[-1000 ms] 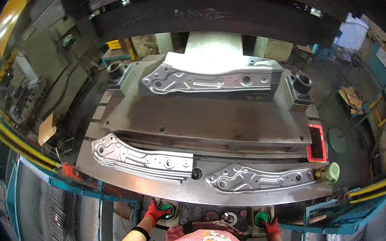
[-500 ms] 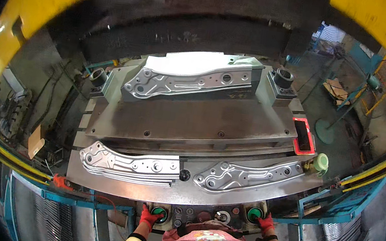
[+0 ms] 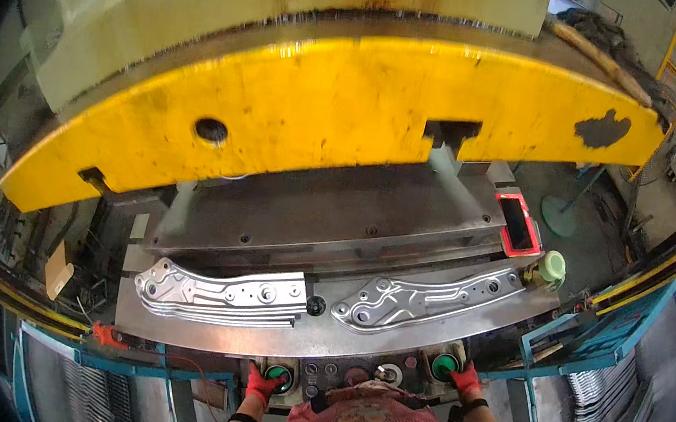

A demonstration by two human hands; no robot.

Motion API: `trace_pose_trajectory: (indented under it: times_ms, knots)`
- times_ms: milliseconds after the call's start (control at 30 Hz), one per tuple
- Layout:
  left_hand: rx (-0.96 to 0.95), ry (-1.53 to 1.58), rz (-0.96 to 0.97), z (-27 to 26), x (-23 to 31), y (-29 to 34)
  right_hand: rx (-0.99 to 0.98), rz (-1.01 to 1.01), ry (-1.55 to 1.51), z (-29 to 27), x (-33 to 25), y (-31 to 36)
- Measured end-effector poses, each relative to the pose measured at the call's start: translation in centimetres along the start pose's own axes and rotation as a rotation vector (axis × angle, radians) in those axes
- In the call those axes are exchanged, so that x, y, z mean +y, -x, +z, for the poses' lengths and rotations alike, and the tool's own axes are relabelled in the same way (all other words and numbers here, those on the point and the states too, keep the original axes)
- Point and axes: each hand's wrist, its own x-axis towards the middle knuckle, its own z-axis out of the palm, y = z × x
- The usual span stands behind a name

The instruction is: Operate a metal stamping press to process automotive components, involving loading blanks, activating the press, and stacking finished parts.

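My left hand [image 3: 263, 384], in a red glove, is at a round green push button [image 3: 277, 373] on the control panel. Its thumb lies on the button, while the other fingers stretch along the outer side of the housing. At the panel's right end, my gloved right hand [image 3: 466, 381] touches a second green button [image 3: 444, 364] in the same way. Neither hand grips anything. Beyond the panel, two stamped metal parts lie on the press bed: a left one [image 3: 223, 290] and a right one [image 3: 429, 297]. The lowered yellow press ram [image 3: 328, 97] hides the die behind it.
A red-framed dark box [image 3: 517, 225] and a pale green round-topped fitting [image 3: 553, 266] sit at the bed's right end. Blue racks with stacked metal parts [image 3: 603, 412] flank me. Near the left edge lie a red clamp-like thing [image 3: 109, 336] and a cardboard piece [image 3: 59, 269].
The yellow ram has come down over the die, covering the metal part that lay there. Both hands have stayed at the green buttons.
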Motion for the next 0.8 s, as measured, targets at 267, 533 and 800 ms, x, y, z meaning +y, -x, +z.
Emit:
trace_pose_trajectory:
  times_ms: [267, 533, 800]
  knots:
    - [-0.543, -0.179, -0.015, -5.3, 10.8, 5.7, 0.506, -0.129, 0.202, -6.2, -5.7, 1.7]
    - [-0.275, -0.327, 0.907, -12.8, 35.1, 12.0, 0.043, -0.948, 0.845, -8.7, -29.0, 0.9]
    - [0.652, -0.986, 1.430, -6.1, 55.4, 1.7, -0.491, -0.893, 1.027, -4.6, -31.9, -4.2]
